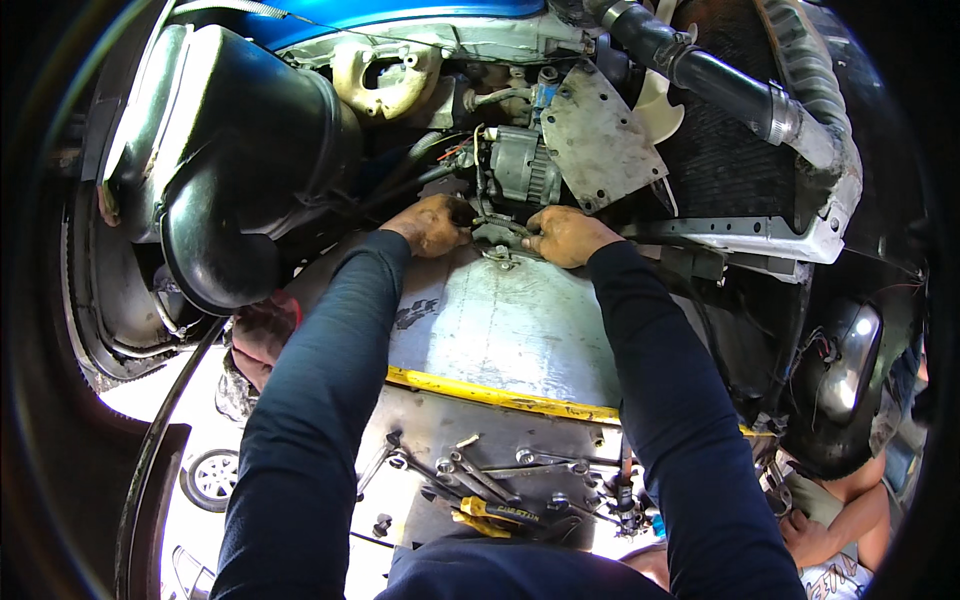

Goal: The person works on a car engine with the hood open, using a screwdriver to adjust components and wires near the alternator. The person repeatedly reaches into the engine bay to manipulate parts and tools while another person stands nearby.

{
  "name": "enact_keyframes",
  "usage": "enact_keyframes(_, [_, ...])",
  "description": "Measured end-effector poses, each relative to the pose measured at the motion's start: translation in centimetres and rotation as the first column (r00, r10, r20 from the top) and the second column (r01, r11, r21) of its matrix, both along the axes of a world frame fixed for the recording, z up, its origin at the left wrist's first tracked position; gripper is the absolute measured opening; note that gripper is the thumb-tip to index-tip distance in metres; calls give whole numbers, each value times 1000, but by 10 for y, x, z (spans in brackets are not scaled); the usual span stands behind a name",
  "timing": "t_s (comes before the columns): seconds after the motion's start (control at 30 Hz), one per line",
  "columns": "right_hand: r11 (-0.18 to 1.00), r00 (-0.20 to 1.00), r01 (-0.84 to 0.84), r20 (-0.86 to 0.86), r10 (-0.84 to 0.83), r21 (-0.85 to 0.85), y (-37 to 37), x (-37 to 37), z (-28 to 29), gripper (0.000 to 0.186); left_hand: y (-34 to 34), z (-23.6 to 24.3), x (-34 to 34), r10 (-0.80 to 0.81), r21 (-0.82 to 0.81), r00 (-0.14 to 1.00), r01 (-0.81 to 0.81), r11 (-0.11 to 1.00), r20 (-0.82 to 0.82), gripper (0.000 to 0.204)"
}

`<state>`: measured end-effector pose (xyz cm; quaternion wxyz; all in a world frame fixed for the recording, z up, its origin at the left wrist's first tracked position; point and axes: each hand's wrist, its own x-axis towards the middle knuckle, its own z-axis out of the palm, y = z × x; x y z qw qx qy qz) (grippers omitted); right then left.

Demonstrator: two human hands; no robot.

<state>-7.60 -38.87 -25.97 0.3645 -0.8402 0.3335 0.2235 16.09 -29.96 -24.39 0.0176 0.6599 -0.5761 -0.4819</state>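
Both of my arms reach forward into an engine bay, with my hands just in front of a grey finned alternator (524,168). My left hand (432,226) is closed, knuckles up, beside thin wires (481,165); whatever its fingers hold is hidden. Opposite it, my right hand (570,237) pinches with thumb and fingers at the right end of a small grey metal part (500,233). That part lies between the two hands, and I cannot make out exactly what it is. Below it, a small bolt fitting (500,257) sits at the top of a scuffed silver panel (500,320).
A yellow strip (500,394) edges the panel. Several wrenches (480,475) and yellow-black pliers (500,512) lie nearer me. A black air canister (265,130) stands left; a drilled plate (600,140) and black hose (730,90) sit right. Another person's forearm (850,530) shows lower right.
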Motion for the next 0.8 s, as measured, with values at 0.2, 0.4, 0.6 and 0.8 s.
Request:
enact_keyframes(0.2, [982,981,178,70,-182,59,5,-8,4,55,-1,-3,-3,-23,-44,1000,23,999,2,38])
enact_keyframes(0.4, [995,995,45,-81,-51,-84,14,7,69,46,-5,-6,2,-94,-35,994,96,995,53,33])
enact_keyframes(0.6, [921,689,-334,719,93,201,61,0,182,31,-5,-12,4,-94,-58,995,96,994,34,35])
enact_keyframes(0.8, [764,789,-576,442,427,291,195,20,227,20,-7,1,1,-110,-20,987,113,993,114,37])
